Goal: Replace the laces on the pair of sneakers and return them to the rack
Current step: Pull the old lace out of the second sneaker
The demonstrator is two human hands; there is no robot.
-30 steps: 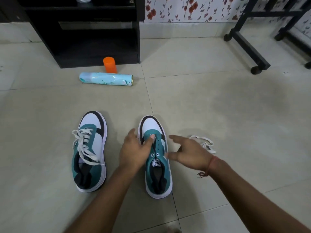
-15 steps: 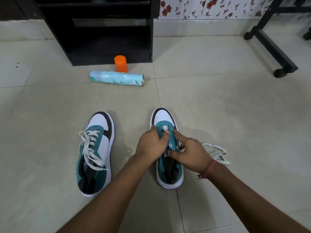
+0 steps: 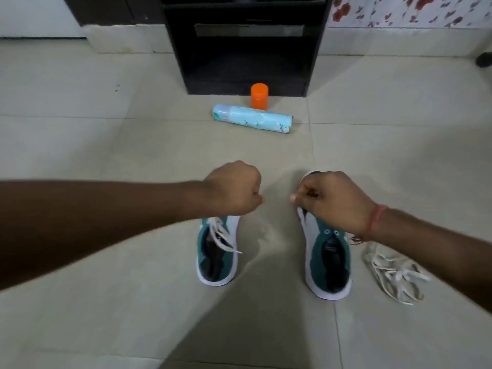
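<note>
Beige floor tiles carry everything here. Beyond both hands stands a black rack, its lowest shelf open to the front. Just short of it an orange cap stands upright, touching a pale blue spray can lying on its side.

Under the left hand lies the laced sneaker, teal and white, its white lace loose over the tongue. The left grip is curled into a fist, thumb against forefinger; whether anything is pinched there I cannot tell.

Under the right hand lies the unlaced sneaker, eyelets bare. The right grip is closed too, fingers together above the toe; anything between them is too blurred to make out.

Right of that wrist, a loose white lace lies tangled on the floor.
</note>
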